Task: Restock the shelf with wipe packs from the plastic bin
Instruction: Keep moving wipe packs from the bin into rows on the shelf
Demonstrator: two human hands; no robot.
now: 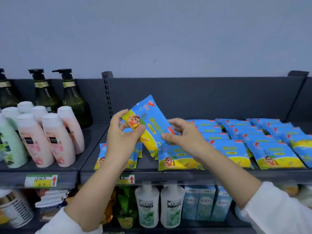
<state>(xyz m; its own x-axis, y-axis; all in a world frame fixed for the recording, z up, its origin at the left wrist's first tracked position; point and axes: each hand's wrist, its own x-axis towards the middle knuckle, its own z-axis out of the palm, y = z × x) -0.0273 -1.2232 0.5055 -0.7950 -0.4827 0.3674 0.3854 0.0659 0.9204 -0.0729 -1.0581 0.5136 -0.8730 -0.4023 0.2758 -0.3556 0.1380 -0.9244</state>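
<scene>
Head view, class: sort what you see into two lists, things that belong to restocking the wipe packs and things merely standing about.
Belongs to the job: held wipe pack, gripped by the left hand and right hand; stocked wipe packs; top shelf. The plastic bin is out of view.

Standing about: pink bottles; dark pump bottles; white shampoo bottles; blue cartons.

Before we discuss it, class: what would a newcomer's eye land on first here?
The bright blue-and-yellow wipe pack, held tilted at centre, gripped by the left hand and pinched by the right hand. Matching packs lie in rows on the dark shelf to the right; pink bottles stand at left.
</scene>
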